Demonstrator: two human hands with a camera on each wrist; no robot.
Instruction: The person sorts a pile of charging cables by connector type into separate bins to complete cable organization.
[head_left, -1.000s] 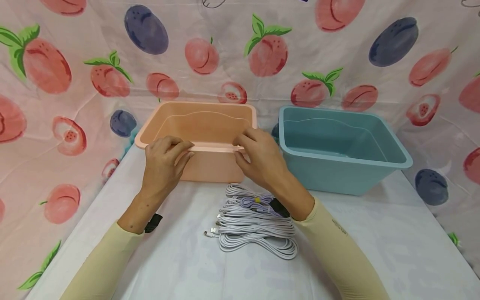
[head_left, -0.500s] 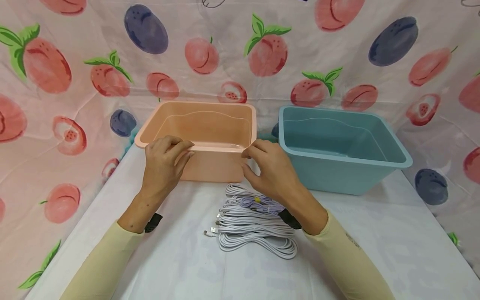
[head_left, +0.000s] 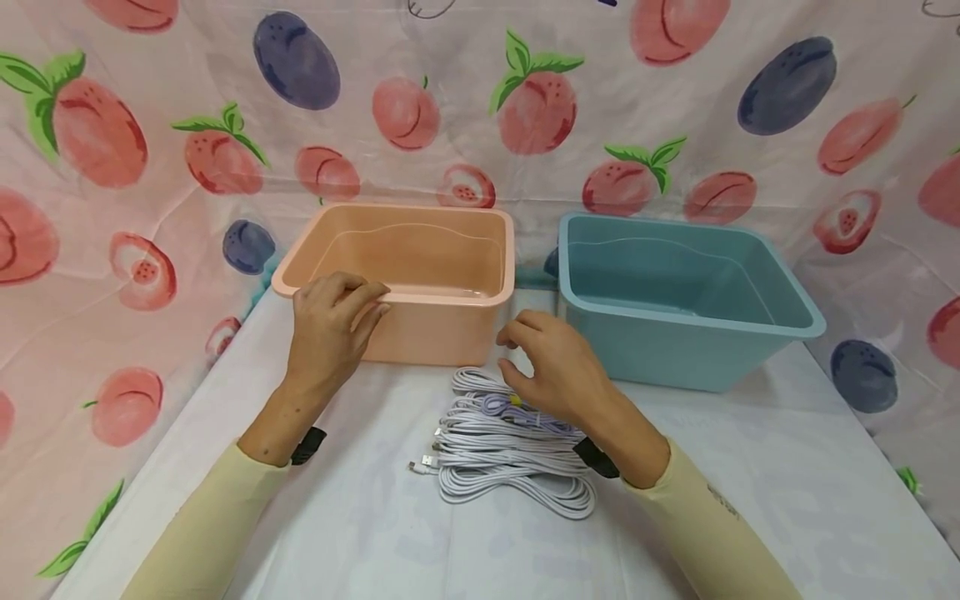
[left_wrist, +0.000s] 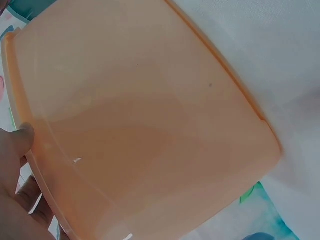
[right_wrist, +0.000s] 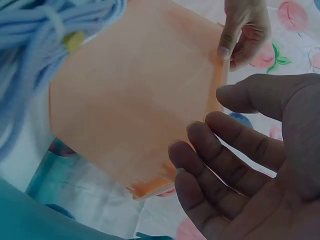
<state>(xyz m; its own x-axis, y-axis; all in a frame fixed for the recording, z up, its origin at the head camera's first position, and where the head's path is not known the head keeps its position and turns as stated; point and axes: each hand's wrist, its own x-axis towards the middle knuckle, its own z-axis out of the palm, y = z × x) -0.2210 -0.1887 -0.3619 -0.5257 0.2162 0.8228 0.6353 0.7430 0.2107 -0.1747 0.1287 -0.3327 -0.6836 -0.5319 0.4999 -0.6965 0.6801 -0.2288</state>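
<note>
My left hand (head_left: 326,329) pinches the near rim of the peach-coloured plastic bin (head_left: 427,333), thumb outside and fingers over the edge. The left wrist view shows the thumb (left_wrist: 24,139) against the bin's outer wall. My right hand (head_left: 558,362) holds nothing, its fingers loosely bent, above the gap between the two bins. In the right wrist view its thumb and fingers stand apart, with the peach bin (right_wrist: 135,90) beyond them. Below it lies a pile of coiled white USB cables (head_left: 510,454), with a lilac cable coil (head_left: 498,406) on top, tied in yellow.
A teal plastic bin (head_left: 652,350) stands to the right of the peach one, a narrow gap between them. Both bins sit on a white-covered table (head_left: 360,517). A fruit-print cloth (head_left: 465,108) hangs behind and along the sides.
My right hand has let go of the peach bin's rim and drawn back to the right and toward me. My left hand has stayed on the rim.
</note>
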